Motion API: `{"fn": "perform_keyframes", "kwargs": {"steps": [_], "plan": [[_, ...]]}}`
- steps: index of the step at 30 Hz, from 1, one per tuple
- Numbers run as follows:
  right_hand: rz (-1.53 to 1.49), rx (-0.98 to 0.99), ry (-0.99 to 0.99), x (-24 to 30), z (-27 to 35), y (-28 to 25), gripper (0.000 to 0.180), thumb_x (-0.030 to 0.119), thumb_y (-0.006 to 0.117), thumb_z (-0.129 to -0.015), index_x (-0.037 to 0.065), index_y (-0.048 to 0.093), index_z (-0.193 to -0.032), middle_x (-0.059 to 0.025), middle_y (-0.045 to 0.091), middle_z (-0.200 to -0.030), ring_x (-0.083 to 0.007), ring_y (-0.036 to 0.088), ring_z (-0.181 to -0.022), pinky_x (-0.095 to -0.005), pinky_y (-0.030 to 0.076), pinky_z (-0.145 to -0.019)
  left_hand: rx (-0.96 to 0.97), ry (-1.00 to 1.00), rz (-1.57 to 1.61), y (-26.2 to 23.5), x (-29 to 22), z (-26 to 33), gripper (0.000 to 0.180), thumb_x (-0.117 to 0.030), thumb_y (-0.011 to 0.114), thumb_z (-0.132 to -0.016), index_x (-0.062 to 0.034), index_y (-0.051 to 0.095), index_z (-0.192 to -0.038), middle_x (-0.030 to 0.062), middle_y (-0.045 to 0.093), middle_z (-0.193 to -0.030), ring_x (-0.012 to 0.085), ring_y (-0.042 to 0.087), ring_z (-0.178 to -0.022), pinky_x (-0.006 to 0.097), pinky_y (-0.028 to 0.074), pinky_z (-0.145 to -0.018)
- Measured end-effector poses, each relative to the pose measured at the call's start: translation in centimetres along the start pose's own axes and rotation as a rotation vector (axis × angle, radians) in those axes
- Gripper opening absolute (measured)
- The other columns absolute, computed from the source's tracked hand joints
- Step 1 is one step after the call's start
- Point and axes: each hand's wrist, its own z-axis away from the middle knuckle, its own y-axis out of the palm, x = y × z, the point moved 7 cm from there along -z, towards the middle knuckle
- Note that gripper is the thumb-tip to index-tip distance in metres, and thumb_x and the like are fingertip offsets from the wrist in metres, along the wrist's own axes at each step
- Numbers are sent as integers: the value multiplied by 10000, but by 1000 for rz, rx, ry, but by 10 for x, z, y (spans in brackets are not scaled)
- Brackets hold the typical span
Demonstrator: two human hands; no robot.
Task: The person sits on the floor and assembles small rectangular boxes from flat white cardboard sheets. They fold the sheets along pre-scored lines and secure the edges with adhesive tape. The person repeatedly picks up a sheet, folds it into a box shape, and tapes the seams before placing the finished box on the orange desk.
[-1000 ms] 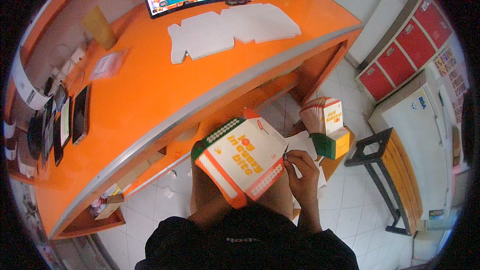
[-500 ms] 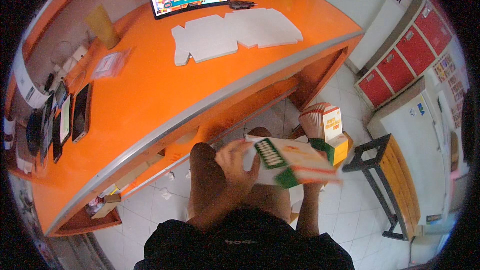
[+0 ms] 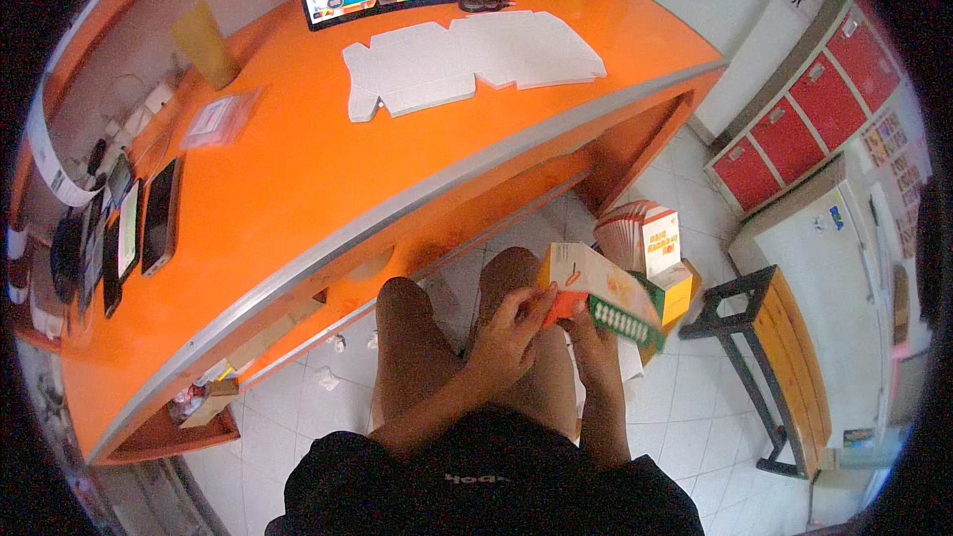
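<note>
Left hand point(image 3: 504, 345): centre; now on the box point(image 3: 604, 283), apart half a second ago; fingertips pinch its red end.
Right hand point(image 3: 596, 349): right of centre; thumb pressed to the near side, gripping; other fingers hidden.
Box: just beyond both thumbs, since turned; judged mid-folding.
Cartons point(image 3: 625, 231): farther, right of centre.

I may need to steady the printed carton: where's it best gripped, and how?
Probably pinch the printed carton by its right end, coming from the person's right: that end juts out uncovered, while the left hand and right hand crowd its near left part.
</note>
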Motion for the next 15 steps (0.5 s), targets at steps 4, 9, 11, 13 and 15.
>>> {"fn": "perform_keyframes", "kwargs": {"steps": [4,9,11,13,15], "plan": [[74,-137,-278,27,0,6,393,187,590,-888,-34,458,-1185,-123,540,-1130,-192,548,-1018,-339,487,-841,-112,-11,92,-4,15,5,415,9,578,-815,-18,515,-1225,199,519,-1113,326,554,-986,350,464,-846],[510,-256,-470,-8,25,-16,389,187,592,-883,-20,466,-1187,-123,542,-1133,-211,543,-1029,-352,474,-853,-227,-26,57,-10,2,-4,321,-30,600,-823,14,565,-1139,197,550,-1091,310,576,-982,343,477,-823],[704,-227,-469,-15,39,-25,388,188,592,-882,-12,468,-1190,-122,542,-1137,-219,540,-1035,-359,468,-858,-242,-79,139,-7,10,-2,255,-44,587,-841,13,588,-1089,195,555,-1101,297,570,-1009,336,471,-834],[856,-186,-458,-17,46,-32,388,190,592,-880,-4,470,-1194,-122,543,-1142,-226,537,-1041,-365,462,-864,-234,-181,269,-6,18,0,205,-60,571,-859,10,604,-1049,190,558,-1115,283,562,-1034,330,463,-847],[966,-159,-454,-19,46,-37,388,191,591,-879,4,472,-1197,-121,543,-1146,-234,534,-1048,-372,456,-870,-202,-330,456,-7,21,-3,175,-78,552,-878,5,613,-1020,184,559,-1133,267,552,-1059,323,455,-864]]}}
